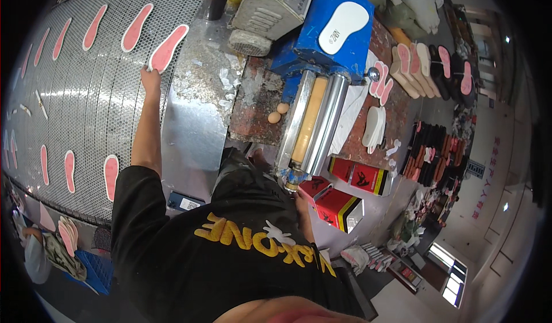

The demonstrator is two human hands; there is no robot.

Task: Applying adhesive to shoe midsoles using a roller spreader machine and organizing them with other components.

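The pink insole (167, 48) lies flat on the metal mesh conveyor (86, 110), toward 11 o'clock in the head view, its toe pointing up and to the right and its heel end nearest the person. It reads as a thin, flat cut-out with a white edge, so I judge it light, flexible and likely to flop if lifted by one end; the pink face may be tacky, though that cannot be told from here. The heel end or the bare white rim looks like the sensible place to pinch it, with thumb and forefinger, keeping it level.

The left hand (150, 79) reaches out at full arm's length and meets the heel end of that insole; its fingers look drawn together at the edge, but whether they pinch it or merely press on it I cannot tell. The right hand (299, 199) sits low, at about 5 o'clock from the insole, beside the near end of the roller machine (310, 121), mostly hidden by the black shirt; how its fingers stand cannot be told.

More pink insoles lie spaced over the mesh at 9 and 10 o'clock. At 3 o'clock from the insole stands the blue housing of the machine with a white sole shape on top, two small round tan objects (278, 113) beside the rollers, a stack of white insoles (375, 128) beyond, and red boxes (345, 199) lower down
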